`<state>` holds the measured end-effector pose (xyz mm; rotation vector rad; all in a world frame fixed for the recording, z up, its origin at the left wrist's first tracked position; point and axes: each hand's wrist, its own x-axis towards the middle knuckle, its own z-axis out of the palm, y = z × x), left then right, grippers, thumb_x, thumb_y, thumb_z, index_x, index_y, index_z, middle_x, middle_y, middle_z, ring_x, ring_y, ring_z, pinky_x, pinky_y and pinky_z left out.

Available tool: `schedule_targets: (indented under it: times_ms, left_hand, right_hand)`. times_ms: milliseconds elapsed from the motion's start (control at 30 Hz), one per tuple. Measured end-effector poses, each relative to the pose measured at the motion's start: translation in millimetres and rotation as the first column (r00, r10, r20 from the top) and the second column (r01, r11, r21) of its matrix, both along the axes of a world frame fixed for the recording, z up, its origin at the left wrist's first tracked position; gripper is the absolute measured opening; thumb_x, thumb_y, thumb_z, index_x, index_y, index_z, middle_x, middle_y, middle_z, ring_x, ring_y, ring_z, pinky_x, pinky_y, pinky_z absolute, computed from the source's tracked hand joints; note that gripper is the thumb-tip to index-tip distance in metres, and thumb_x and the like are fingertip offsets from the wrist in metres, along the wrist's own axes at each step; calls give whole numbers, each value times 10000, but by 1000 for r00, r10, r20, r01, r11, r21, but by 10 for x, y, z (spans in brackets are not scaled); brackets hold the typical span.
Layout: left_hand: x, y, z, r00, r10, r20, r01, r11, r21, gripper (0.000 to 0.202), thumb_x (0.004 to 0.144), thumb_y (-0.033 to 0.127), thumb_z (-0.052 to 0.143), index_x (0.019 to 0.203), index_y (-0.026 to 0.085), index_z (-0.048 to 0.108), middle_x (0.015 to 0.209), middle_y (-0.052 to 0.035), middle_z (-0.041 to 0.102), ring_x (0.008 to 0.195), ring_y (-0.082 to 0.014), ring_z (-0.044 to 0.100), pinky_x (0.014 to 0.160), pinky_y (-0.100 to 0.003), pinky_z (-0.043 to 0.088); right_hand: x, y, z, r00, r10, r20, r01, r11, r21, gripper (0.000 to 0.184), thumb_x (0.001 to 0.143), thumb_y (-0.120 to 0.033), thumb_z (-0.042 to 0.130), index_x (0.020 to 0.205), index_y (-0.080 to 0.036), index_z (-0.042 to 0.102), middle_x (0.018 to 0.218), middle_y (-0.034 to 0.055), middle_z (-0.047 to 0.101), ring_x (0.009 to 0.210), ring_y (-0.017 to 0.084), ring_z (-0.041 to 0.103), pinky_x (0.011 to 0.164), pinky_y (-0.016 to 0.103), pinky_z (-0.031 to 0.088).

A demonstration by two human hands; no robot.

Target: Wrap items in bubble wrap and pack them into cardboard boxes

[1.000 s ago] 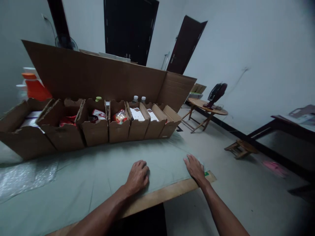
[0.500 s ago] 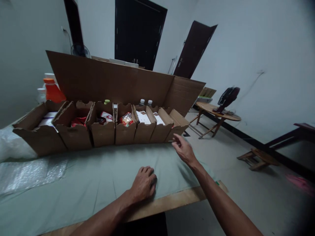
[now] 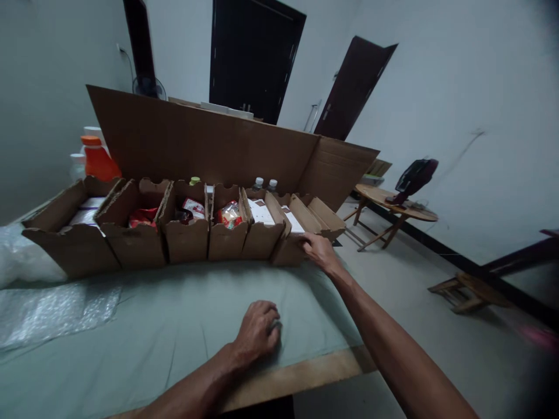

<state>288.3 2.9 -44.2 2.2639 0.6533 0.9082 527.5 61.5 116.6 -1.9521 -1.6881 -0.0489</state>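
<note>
My right hand [image 3: 321,252] grips the front rim of a cardboard bin [image 3: 290,249], second from the right in a row of several. That bin juts a little nearer to me than its neighbours and has a white box [image 3: 294,221] inside. My left hand [image 3: 259,329] rests curled on the pale green cloth [image 3: 183,314] near the table's front edge. A small greyish patch shows between its thumb and fingers, too unclear to name. Other bins hold a clear and red snack packet [image 3: 229,215], red packets [image 3: 143,217] and white boxes [image 3: 261,212].
Behind the bins stands a tall cardboard panel [image 3: 201,139]. An orange bottle [image 3: 99,162] and clear-bottle tops show behind the row. Bubble wrap [image 3: 56,311] lies at the left. To the right, on the floor, are a round wooden table [image 3: 393,208] and a low stool [image 3: 469,291].
My right hand has closed on the second bin from the right, which has come slightly forward and tilted out of line. My left hand stays on the cloth.
</note>
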Motion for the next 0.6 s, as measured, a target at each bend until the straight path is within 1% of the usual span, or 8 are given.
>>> schedule_targets:
  times_ms: [167,300,367,433,500,533,567,600]
  left_hand:
    - [-47,150,13,976,186,114,-178,981,-81,342,768,90,540,1068,186,675,1184,-121,685,1123,-268,627,991,-480,511]
    - [-75,216,95,947,261,188,-237,961,-140,304,803,101,512,1053,177,667,1173,-120,689,1102,-245,648,950,-443,544]
    - [-127,230,194,935,291,204,-260,951,-166,280,835,128,493,1051,177,664,1180,-117,686,1097,-236,656,845,-379,580]
    - [-255,217,327,918,331,221,-292,938,-189,275,866,166,486,1076,178,663,1198,-116,681,1106,-236,655,765,-332,585]
    - [-468,147,456,896,371,246,-324,922,-210,270,885,206,502,1097,184,667,1223,-112,676,1129,-243,647,770,-329,583]
    - [-595,82,503,884,390,258,-339,914,-221,264,891,221,512,1099,190,672,1235,-109,673,1144,-247,642,795,-338,583]
    - [-725,-7,531,874,406,266,-351,908,-230,253,898,233,522,1095,197,677,1240,-105,674,1158,-250,639,827,-350,583]
    - [-843,-118,537,868,416,271,-360,903,-235,238,904,242,529,1083,204,682,1229,-99,680,1160,-251,641,860,-364,581]
  right_hand:
    - [-194,-900,66,994,68,-87,-73,996,-58,243,809,-273,516,854,-244,754,819,16,772,734,206,690,687,293,535]
    - [-723,-1598,94,947,85,-309,-113,991,-73,244,892,-323,509,935,-242,735,801,21,751,713,199,688,625,284,543]
    - [-1075,-1888,137,899,160,-407,-218,971,-100,284,905,-327,548,1128,-257,709,916,34,772,756,201,709,641,291,569]
    - [-1334,-2143,209,831,308,-463,-395,913,-102,466,880,-300,631,1345,-318,609,1127,43,758,890,218,728,716,317,599]
    - [-1372,-2331,276,768,429,-475,-496,868,-18,486,882,-280,666,1352,-385,605,1136,25,758,928,221,730,778,345,608]
    - [-1293,-2376,289,768,432,-473,-460,886,60,392,899,-282,659,1275,-393,660,1059,18,774,896,218,733,787,355,607]
    - [-1155,-2375,279,788,386,-480,-352,922,163,274,920,-295,638,1171,-379,712,968,18,780,846,214,732,779,363,605]
    - [-975,-2321,242,807,303,-506,-187,945,267,186,939,-317,612,1072,-348,740,897,25,775,802,213,726,754,367,601]
